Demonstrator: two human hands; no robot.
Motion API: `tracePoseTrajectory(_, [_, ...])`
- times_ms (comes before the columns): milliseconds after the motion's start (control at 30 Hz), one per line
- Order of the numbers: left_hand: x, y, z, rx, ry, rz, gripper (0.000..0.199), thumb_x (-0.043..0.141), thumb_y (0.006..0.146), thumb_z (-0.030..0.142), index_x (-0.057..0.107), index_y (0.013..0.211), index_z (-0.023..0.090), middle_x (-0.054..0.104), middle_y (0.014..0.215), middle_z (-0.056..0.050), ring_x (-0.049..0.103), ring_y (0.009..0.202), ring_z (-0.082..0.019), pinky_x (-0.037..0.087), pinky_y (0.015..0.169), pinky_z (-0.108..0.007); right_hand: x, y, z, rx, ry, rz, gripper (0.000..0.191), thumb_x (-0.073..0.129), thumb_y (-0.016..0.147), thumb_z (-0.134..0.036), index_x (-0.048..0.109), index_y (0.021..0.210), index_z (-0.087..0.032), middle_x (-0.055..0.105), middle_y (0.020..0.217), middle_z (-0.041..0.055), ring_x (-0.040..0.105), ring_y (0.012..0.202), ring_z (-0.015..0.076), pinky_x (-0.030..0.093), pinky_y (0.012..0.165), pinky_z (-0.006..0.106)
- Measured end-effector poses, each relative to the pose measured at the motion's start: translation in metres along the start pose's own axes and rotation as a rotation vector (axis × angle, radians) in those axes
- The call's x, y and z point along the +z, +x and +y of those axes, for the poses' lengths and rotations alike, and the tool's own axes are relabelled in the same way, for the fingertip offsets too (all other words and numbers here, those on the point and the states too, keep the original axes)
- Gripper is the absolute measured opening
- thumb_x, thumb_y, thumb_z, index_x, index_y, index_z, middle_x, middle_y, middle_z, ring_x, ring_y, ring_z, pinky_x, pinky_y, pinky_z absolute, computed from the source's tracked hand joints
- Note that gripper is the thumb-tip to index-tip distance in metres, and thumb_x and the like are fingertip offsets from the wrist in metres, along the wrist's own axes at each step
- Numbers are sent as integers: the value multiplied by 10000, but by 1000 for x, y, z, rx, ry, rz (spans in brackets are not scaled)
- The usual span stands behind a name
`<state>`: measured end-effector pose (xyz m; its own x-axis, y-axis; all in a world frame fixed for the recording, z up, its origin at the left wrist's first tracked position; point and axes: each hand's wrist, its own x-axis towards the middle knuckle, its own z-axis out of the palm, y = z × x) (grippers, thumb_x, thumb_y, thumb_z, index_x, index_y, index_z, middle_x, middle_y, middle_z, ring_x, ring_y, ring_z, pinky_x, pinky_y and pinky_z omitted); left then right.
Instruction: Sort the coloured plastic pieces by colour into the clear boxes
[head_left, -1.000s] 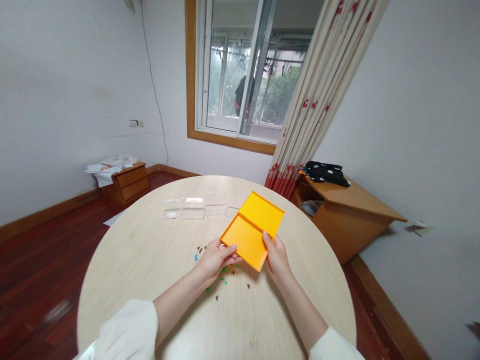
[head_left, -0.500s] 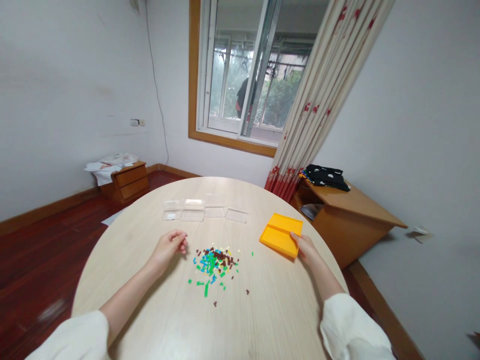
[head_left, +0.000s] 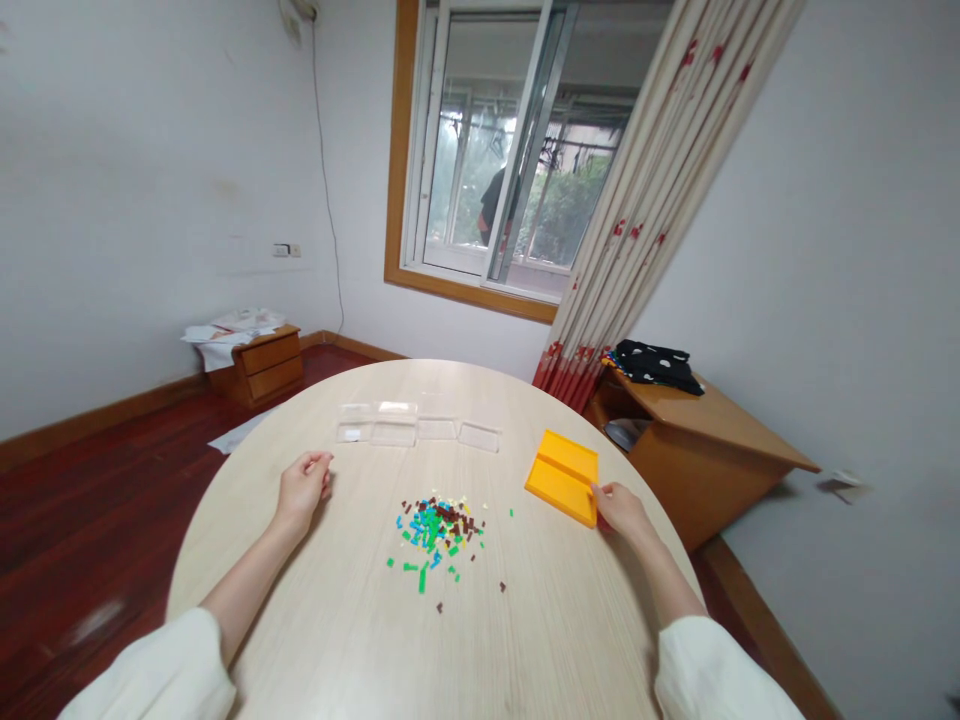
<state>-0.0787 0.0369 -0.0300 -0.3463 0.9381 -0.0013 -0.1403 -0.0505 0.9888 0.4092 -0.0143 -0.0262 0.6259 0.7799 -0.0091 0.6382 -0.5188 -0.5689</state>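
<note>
A loose heap of small green, blue, brown and yellow bricks [head_left: 435, 525] lies in the middle of the round table [head_left: 360, 640]. To its left my left hand [head_left: 304, 490] is above the table with its fingers curled together; whether anything small is between them is hidden. On the right lies an open yellow case [head_left: 564, 478] with a raised ridge across it. The fingers of my right hand [head_left: 619, 510] are at the case's right edge, pressed together against it. Several clear plastic boxes [head_left: 394, 430] stand in a row behind the bricks.
Beyond the table at the left, a small wooden cabinet [head_left: 270, 368] bears papers. A wooden desk [head_left: 720, 420] with folded black cloth [head_left: 656, 367] stands at the right. Outside the window a person [head_left: 493, 205] is partly visible.
My left hand has moved left, away from the bricks. My right hand has slid outward to the case's edge, and the case now lies flatter. The view has shifted slightly.
</note>
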Motion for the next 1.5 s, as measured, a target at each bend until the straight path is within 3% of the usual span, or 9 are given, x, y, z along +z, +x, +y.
tracePoseTrajectory(300, [-2,0,13,56,-37,60,311,617,541,419,535,689,158,397,438,81,352,367,-63,271,343,-180,-7,-47,5,-17,184,-54,307,427,831,-332,523,1032,-121,571,459,10,607,438,191,475,425,272])
tracePoseTrajectory(567, [-9,-2,62,196,-122,49,343,620,526,434,542,698,147,387,419,86,325,378,-56,252,349,-176,-9,-71,-3,-138,255,-40,252,398,821,-313,544,933,-141,542,412,-22,587,402,169,449,447,246])
tracePoseTrajectory(767, [1,-2,84,235,-152,20,326,628,511,426,533,654,150,386,400,86,302,358,-46,235,340,-173,-1,-92,-27,-215,296,21,253,395,793,-279,576,876,-124,521,374,-33,555,375,156,409,438,231])
tracePoseTrajectory(933, [9,-5,88,237,-163,-1,290,633,532,393,523,649,152,386,401,86,307,350,-44,238,341,-174,1,-102,-40,-253,352,67,268,403,773,-287,594,844,-112,544,414,-11,574,412,157,427,443,229])
tracePoseTrajectory(1167, [6,0,95,286,-188,-29,217,628,618,337,510,628,155,343,380,96,277,345,-40,237,349,-166,2,-95,-46,-291,426,122,265,416,745,-285,600,832,-116,563,489,-3,566,404,139,432,404,222])
tracePoseTrajectory(1500, [9,-1,51,157,-89,-39,192,574,710,217,458,566,166,297,356,100,263,337,-40,246,363,-159,21,-86,-41,-279,419,82,265,423,751,-291,607,864,-136,571,548,-8,587,491,126,463,488,228])
